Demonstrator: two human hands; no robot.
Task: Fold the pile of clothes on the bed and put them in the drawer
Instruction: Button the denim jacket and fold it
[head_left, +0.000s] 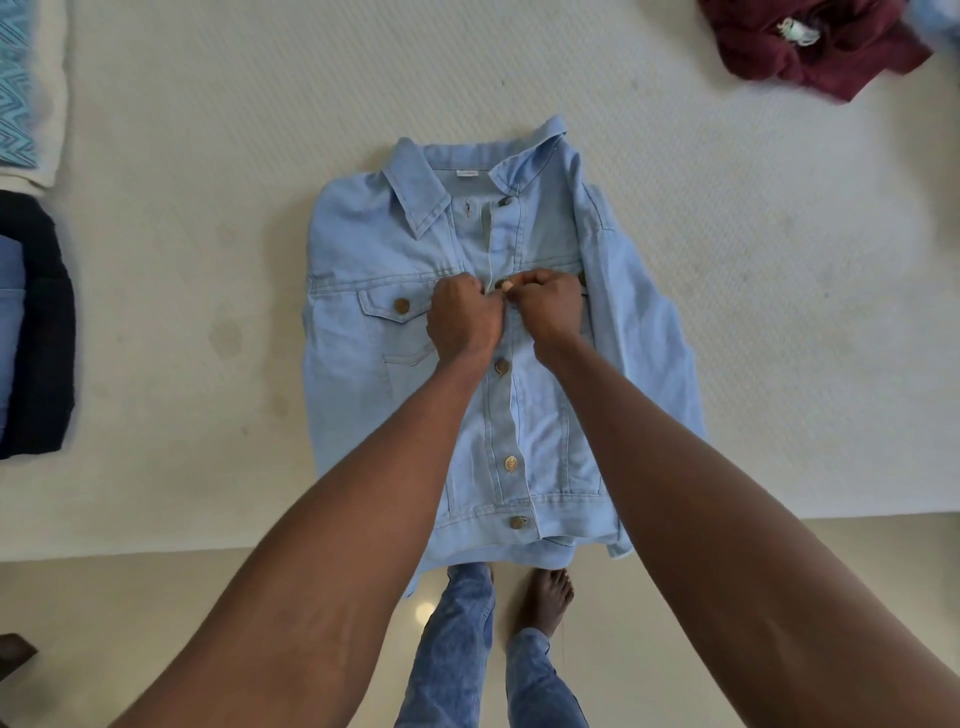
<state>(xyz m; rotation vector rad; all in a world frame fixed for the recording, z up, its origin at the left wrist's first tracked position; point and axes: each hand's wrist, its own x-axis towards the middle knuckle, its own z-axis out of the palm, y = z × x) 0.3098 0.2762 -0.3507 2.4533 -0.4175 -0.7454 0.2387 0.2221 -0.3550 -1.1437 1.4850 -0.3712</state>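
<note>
A light blue denim jacket (358, 244) lies face up on the white bed (208, 130), collar away from me, its hem hanging over the bed's front edge. Three brass buttons below my hands are fastened; the top one by the collar is undone. My left hand (460, 319) and my right hand (550, 309) meet at chest height on the jacket's front placket. Both pinch the cloth there, around a brass button between their fingertips. The right sleeve lies folded alongside the body.
A crumpled maroon garment (810, 47) lies at the bed's far right. At the left edge sit a dark navy folded garment (44, 332) and a white and blue patterned cloth (26, 88). Below the bed edge are the tiled floor and my bare feet.
</note>
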